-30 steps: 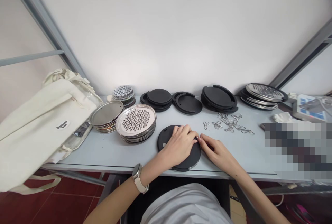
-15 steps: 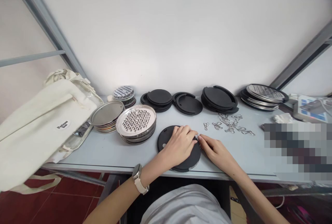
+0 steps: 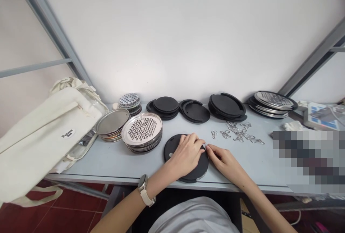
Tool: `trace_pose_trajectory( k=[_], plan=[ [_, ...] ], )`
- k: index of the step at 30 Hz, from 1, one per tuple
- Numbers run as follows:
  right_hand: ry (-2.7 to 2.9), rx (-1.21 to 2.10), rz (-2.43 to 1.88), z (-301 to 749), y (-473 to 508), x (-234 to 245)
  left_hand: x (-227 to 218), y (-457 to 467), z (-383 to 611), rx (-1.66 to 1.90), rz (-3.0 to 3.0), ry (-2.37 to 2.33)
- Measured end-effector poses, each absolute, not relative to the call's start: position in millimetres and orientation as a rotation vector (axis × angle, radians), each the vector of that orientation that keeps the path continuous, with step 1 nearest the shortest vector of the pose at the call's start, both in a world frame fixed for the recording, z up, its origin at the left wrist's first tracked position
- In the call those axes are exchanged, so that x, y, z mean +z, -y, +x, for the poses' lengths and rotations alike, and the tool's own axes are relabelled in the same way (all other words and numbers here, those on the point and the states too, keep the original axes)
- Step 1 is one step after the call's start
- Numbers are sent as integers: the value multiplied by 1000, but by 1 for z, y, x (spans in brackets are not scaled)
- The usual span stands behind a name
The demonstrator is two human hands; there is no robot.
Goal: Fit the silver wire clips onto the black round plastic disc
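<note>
A black round disc [image 3: 174, 150] lies flat near the table's front edge. My left hand [image 3: 188, 154] rests over it, fingers curled down and gripping its right side. At the disc's right rim, the thumb and finger of my right hand [image 3: 222, 158] are pinched together near my left fingertips. A thin silvery bit shows between the two hands, too small and covered to name. Several bent-wire clips [image 3: 238, 132] are scattered on the table just beyond my right hand. Left of the disc stands a stack of round metal grater plates [image 3: 142, 128].
Plain metal discs [image 3: 112, 121] and smaller grater plates [image 3: 129, 100] are stacked at the left. Black round holders [image 3: 166, 104] line the wall, with more graters [image 3: 273, 100] at the back right. A cream bag [image 3: 54, 121] covers the left end. A blurred patch hides the right side.
The view has tilted slightly, so the tabletop things sit a little lower. Both hands keep nearly the same hold at the disc's right rim.
</note>
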State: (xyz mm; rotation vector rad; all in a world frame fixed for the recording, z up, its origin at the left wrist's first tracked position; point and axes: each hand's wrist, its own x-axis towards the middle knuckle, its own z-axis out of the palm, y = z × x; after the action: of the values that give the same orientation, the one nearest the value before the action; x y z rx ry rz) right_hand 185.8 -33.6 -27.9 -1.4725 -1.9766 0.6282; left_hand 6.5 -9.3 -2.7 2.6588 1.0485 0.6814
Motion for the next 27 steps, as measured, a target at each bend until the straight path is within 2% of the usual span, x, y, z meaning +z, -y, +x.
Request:
trace_pose_trajectory(
  k=[27],
  plan=[
    [1933,712,-1426,186,36,-25,-4,8,6,677,2627,-967]
  ],
)
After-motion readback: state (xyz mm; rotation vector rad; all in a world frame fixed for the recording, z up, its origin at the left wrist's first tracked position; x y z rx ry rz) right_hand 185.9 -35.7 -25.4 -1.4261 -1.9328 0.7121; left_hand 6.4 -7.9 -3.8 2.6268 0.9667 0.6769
